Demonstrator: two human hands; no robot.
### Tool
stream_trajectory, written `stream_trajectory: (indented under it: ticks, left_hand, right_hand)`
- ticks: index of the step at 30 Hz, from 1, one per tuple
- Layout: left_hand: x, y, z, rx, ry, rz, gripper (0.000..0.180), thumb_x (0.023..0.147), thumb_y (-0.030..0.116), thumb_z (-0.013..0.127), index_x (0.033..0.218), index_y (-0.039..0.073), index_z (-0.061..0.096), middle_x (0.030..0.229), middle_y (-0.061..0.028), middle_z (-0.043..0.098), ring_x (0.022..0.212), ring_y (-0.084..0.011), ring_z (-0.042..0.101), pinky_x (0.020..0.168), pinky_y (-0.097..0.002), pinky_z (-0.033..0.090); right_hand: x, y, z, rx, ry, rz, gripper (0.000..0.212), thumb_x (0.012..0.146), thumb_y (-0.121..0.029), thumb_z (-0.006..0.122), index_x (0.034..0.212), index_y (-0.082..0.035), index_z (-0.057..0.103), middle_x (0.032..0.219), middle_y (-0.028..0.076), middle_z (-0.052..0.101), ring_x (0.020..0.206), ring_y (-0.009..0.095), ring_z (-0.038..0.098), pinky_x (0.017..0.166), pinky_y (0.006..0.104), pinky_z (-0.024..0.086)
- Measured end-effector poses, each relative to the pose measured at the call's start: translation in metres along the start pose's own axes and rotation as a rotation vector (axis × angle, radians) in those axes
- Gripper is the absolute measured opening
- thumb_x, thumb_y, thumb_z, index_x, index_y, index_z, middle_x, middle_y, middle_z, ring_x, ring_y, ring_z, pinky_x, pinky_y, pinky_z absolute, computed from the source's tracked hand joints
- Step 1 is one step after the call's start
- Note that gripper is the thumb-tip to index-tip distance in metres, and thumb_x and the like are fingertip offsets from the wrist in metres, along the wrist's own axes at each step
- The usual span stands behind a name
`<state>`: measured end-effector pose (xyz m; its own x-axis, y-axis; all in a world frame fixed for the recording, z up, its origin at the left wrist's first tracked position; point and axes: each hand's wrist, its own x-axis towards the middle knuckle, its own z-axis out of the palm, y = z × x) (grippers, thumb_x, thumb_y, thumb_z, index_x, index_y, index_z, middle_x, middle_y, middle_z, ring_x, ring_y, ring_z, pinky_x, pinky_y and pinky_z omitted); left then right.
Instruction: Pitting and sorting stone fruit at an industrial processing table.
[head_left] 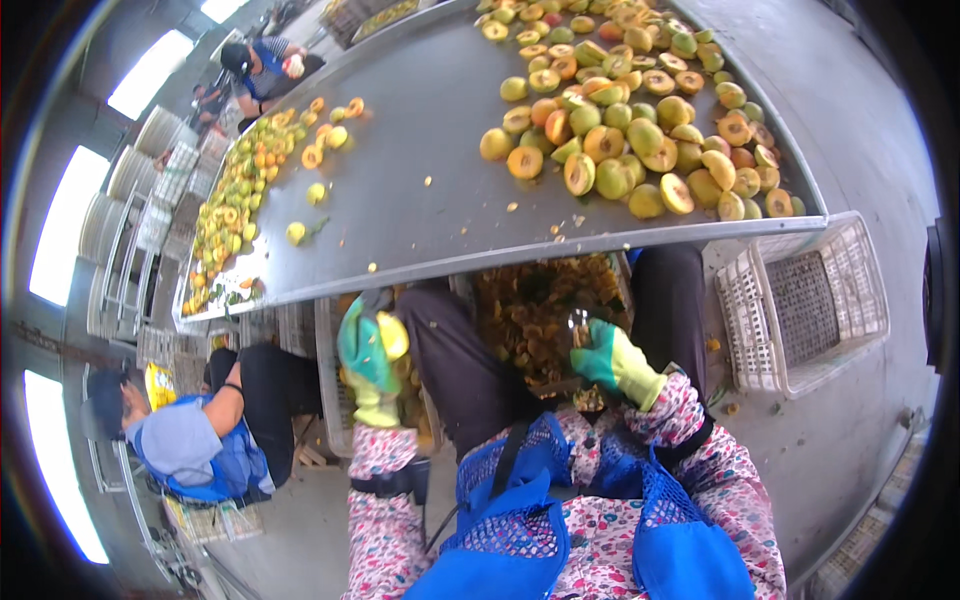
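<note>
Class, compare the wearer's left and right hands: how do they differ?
The left hand holds a yellow piece of fruit, while the right hand holds a small shiny object, too unclear to identify. The left hand points nearly straight up the picture; the right hand slants up to the left. Both wear green-and-yellow gloves.

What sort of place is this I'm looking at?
Probably a fruit-processing workshop: halved yellow-orange fruit lies heaped on a large grey metal table, and a white latticed plastic crate stands near its corner.
</note>
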<state>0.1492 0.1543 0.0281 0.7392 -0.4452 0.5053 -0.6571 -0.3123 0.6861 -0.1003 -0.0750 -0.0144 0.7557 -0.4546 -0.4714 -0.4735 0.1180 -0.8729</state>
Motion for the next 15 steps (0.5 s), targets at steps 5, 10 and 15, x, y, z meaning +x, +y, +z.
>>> stream_trajectory:
  ticks: [5, 10, 15]
  left_hand:
    - [0.06, -0.002, 0.018, 0.711, -0.095, -0.016, 0.029, 0.087, 0.019, 0.058, 0.11, 0.002, 0.058, 0.1, -0.015, 0.062, 0.089, -0.0292, 0.061, 0.077, -0.0354, 0.05]
    - [0.115, 0.066, 0.175, 0.264, -0.285, 0.228, 0.037, 0.086, 0.028, 0.058, 0.118, 0.009, 0.056, 0.117, -0.0191, 0.059, 0.11, -0.0382, 0.055, 0.092, -0.0452, 0.045]
    - [0.163, -0.074, 0.279, 0.367, -0.324, 0.382, 0.053, 0.085, 0.033, 0.057, 0.132, 0.01, 0.048, 0.137, -0.0178, 0.046, 0.127, -0.0342, 0.042, 0.105, -0.0412, 0.036]
  right_hand:
    - [0.0, 0.0, -0.026, 0.099, -0.023, 0.028, 0.019, 0.08, -0.02, 0.059, 0.086, -0.003, 0.056, 0.069, 0.003, 0.057, 0.063, 0.013, 0.057, 0.056, 0.0319, 0.046]
    - [-0.006, 0.01, -0.033, 0.214, -0.155, -0.247, 0.012, 0.079, -0.015, 0.061, 0.079, -0.005, 0.054, 0.067, 0.004, 0.054, 0.061, 0.016, 0.054, 0.054, 0.0318, 0.045]
    - [-0.015, 0.012, -0.004, 0.141, -0.153, -0.591, 0.027, 0.084, -0.029, 0.062, 0.096, -0.005, 0.059, 0.069, 0.003, 0.058, 0.06, 0.012, 0.055, 0.053, 0.0298, 0.046]
